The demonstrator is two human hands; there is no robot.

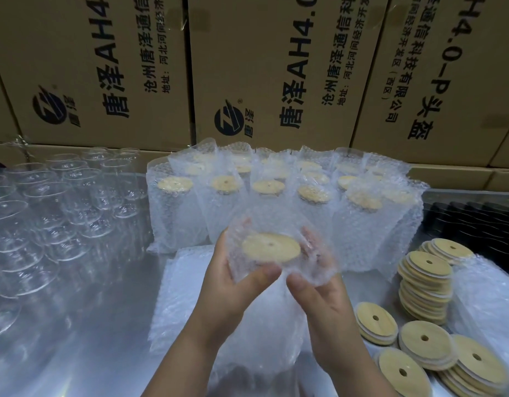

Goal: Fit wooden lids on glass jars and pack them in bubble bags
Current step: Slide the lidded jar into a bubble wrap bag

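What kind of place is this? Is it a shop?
Probably a packing room or warehouse: printed cartons are stacked behind, many empty jars wait on the table, and bagged jars stand in rows.

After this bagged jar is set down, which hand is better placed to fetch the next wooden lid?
Right, probably. The loose lid stacks lie at the right, close beside the right hand; the left hand would have to reach across.

Wall of brown cardboard boxes stacked along the back, black logo and Chinese print plus "AH4.0" on the faces. Reflective grey metal surface below them. Dark ribbed item at right edge, can't identify.
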